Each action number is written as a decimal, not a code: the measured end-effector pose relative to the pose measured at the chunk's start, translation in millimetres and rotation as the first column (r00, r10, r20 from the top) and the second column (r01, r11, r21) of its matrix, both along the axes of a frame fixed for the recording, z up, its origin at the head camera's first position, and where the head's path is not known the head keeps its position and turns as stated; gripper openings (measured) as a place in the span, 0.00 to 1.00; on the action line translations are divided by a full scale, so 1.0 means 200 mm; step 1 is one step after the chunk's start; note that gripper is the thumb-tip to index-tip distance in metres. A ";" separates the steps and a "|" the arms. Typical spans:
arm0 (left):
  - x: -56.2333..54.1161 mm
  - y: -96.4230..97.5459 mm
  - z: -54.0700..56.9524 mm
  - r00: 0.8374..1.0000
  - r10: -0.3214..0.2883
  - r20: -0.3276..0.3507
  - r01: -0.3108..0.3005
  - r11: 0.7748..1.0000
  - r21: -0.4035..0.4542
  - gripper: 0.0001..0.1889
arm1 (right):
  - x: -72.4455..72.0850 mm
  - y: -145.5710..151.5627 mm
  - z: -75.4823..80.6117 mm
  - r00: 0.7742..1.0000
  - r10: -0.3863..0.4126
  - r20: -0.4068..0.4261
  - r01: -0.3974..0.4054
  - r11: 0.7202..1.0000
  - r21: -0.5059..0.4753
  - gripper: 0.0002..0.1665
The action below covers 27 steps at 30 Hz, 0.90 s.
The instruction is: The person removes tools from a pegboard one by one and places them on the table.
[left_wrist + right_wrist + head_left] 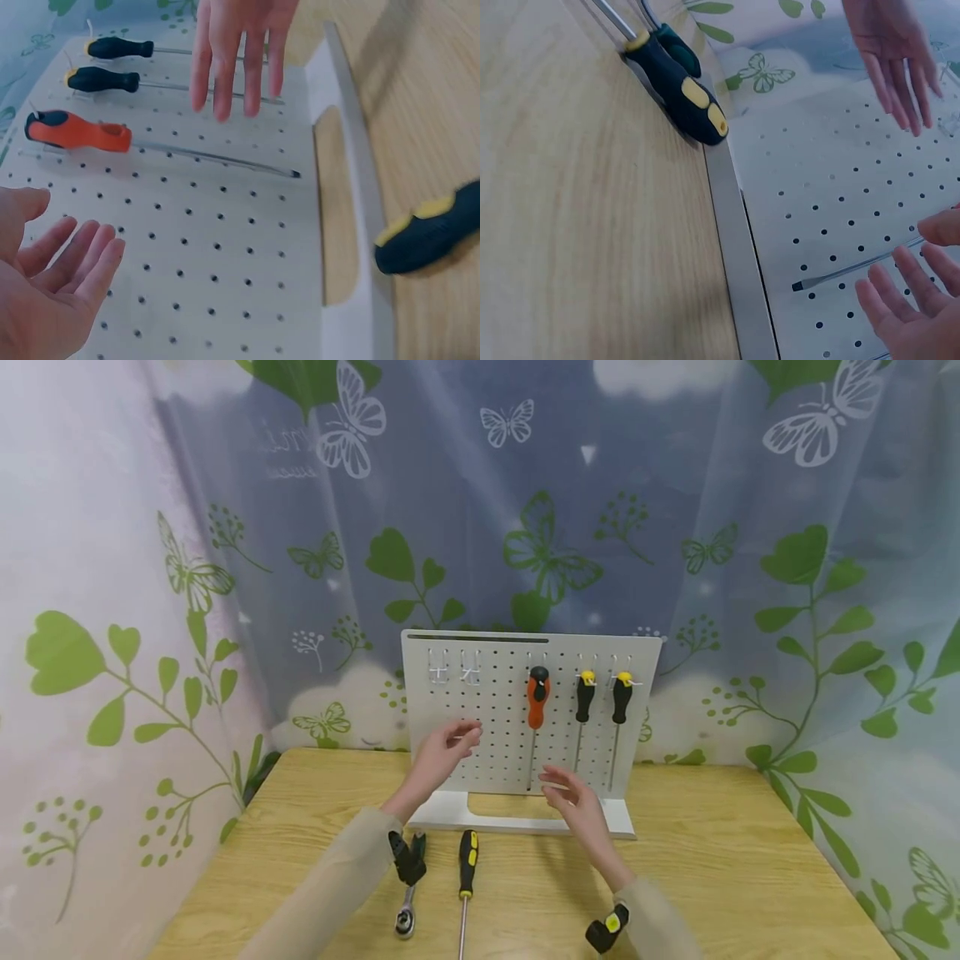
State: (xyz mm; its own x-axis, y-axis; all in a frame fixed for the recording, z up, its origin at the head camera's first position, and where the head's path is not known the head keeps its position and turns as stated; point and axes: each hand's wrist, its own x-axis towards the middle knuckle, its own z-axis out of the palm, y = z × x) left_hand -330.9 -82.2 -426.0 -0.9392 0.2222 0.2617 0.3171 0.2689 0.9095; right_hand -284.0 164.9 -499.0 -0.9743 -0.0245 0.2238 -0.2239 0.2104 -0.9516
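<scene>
A white pegboard [498, 743] stands upright on its base, with an orange screwdriver [536, 702] and two black-and-yellow screwdrivers [586, 697] hung by their handles. My left hand [447, 756] is before the board's left half, fingers loosely bent around nothing. In front of the lower right part, near the orange screwdriver's tip, my right hand [576, 806] is held with relaxed, empty fingers. On the table before the base lie a black-and-yellow screwdriver [467, 868] and a ratchet wrench [406, 917], its handle partly hidden by the left wrist camera.
Two wire hooks [438, 670] at the board's upper left hold nothing. The wooden table [720, 860] extends on both sides of the base [517, 823]. Behind it hangs a curtain [465, 527] printed with leaves and butterflies.
</scene>
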 end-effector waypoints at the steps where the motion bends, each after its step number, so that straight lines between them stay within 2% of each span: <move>1: -0.01 0.01 0.02 1.000 0.002 -0.010 -0.002 1.000 -0.003 0.20 | -0.01 0.00 0.02 1.000 0.004 -0.007 -0.004 1.000 0.011 0.26; 5: -0.04 0.07 0.07 0.999 0.005 -0.042 -0.006 1.000 -0.012 0.20 | -0.03 -0.01 0.12 0.999 0.036 -0.011 -0.035 0.999 0.018 0.29; 8: -0.05 0.12 0.10 0.998 0.008 -0.066 -0.009 1.000 -0.017 0.20 | -0.10 -0.02 0.08 0.999 0.028 -0.019 -0.028 1.000 0.005 0.29; 12: -0.07 0.17 0.13 0.997 0.009 -0.080 -0.011 1.000 -0.020 0.20 | -0.21 -0.02 -0.03 0.999 -0.010 -0.040 0.010 1.000 -0.007 0.28; 19: -0.10 0.25 0.17 0.997 -0.013 -0.078 0.013 1.000 -0.008 0.21 | -0.25 -0.04 -0.06 0.999 -0.006 -0.045 0.006 1.000 -0.003 0.28; 27: -0.11 0.31 0.21 0.996 -0.043 -0.078 0.045 0.999 0.025 0.21 | -0.25 -0.06 -0.09 1.000 0.001 -0.020 -0.001 0.999 0.034 0.29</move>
State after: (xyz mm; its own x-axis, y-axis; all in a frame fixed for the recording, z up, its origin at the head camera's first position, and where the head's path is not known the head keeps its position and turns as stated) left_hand -352.7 -20.3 -384.2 -0.9054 0.2545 0.3398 0.3978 0.2289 0.8885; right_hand -333.6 153.2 -517.0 -0.9697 -0.0333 0.2422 -0.2429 0.2418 -0.9394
